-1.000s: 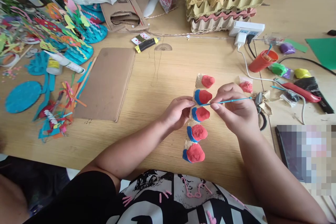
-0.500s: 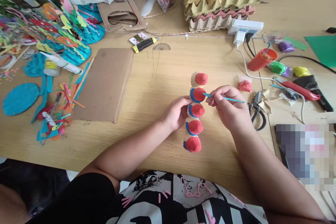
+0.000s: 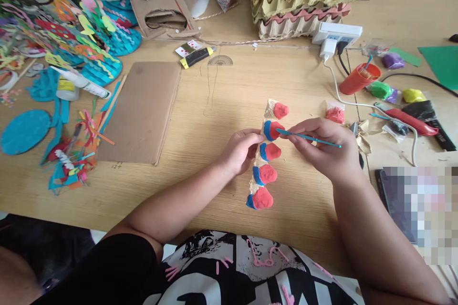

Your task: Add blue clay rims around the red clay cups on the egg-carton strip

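Observation:
An egg-carton strip [image 3: 256,186] stands upright in view, its several bumps covered with red clay [image 3: 267,173] and, on all but the top one, blue clay [image 3: 258,176] on the left side. My left hand [image 3: 243,152] grips the strip's left edge near the second and third bumps. Between the fingers of my right hand [image 3: 322,145] is a thin blue tool [image 3: 315,140], its tip touching the red clay on the second bump from the top.
Cardboard [image 3: 139,112] and blue craft pieces [image 3: 26,131] lie left. Stacked egg trays [image 3: 307,0] and a power strip [image 3: 337,33] are at the back. At right are a red cup [image 3: 359,78], clay packets [image 3: 413,95], partly hidden scissors [image 3: 353,128] and a dark device [image 3: 397,205].
The strip has turned, so more of its blue and bare left side shows. My right hand has moved slightly right and flattened over the tool, now covering much of the scissors.

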Motion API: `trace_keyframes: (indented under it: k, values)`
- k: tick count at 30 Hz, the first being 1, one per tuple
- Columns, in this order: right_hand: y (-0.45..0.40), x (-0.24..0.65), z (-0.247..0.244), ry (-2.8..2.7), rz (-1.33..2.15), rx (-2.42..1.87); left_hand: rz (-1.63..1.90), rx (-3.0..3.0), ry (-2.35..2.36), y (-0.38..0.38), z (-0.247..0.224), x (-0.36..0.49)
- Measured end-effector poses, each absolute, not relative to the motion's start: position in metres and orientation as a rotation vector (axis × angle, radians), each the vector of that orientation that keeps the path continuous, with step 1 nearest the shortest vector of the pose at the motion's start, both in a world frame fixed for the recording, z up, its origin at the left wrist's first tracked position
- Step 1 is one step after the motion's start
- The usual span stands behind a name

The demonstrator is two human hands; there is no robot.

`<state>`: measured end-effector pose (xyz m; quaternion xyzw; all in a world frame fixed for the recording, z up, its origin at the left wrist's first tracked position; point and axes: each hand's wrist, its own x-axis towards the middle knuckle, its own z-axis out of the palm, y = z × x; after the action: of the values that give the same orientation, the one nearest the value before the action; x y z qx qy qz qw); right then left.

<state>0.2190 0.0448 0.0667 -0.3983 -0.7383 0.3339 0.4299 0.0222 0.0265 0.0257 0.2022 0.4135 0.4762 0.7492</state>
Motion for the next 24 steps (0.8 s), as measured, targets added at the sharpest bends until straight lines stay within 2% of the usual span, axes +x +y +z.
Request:
trace_keyframes:
  k: [6, 15, 24]
  values:
    - [0.052, 0.216, 0.067, -1.986, 0.781, -0.877, 1.051, 0.446, 0.916, 0.026, 0.025, 0.023]
    - [0.052, 0.212, 0.059, -2.039, 0.654, -0.921, 1.048, 0.473, 0.908, 0.025, 0.023, 0.022]
    - [0.053, 0.214, 0.056, -2.171, 0.412, -0.914, 1.060, 0.471, 0.918, 0.025, 0.024, 0.024]
